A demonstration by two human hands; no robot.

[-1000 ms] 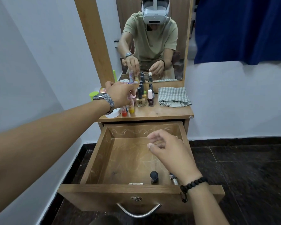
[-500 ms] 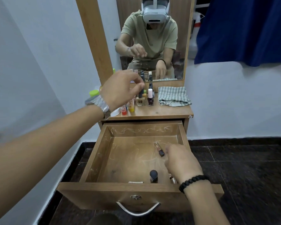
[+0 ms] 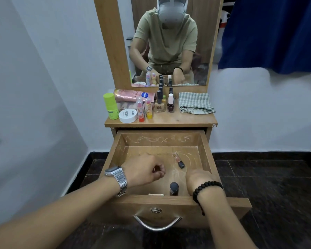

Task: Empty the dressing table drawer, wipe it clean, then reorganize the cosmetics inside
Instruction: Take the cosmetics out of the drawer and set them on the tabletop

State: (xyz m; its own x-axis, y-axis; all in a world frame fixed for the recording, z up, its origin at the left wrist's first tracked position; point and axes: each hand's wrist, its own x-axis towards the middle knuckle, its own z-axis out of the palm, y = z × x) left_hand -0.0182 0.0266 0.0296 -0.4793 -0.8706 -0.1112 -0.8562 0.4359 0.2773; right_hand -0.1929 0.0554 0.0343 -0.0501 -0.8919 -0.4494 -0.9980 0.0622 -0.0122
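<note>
The wooden drawer is pulled open, its floor streaked with pale marks. Inside lie a small lip-gloss tube, a dark-capped bottle standing at the front, and a flat beige item against the front wall. My left hand, wearing a metal watch, hovers over the drawer's left half with fingers curled and nothing visible in them. My right hand, with a black bead bracelet, reaches into the front right corner; its fingers are hidden. A checked cloth lies folded on the tabletop.
The tabletop holds a green stick, a white jar, two lip balms, a pink tube and nail polish bottles. Behind them is a mirror. White wall left, blue curtain right, dark tiled floor.
My left hand has come down from the tabletop cosmetics to the drawer, empty. My right hand has sunk deeper into the drawer's front right corner.
</note>
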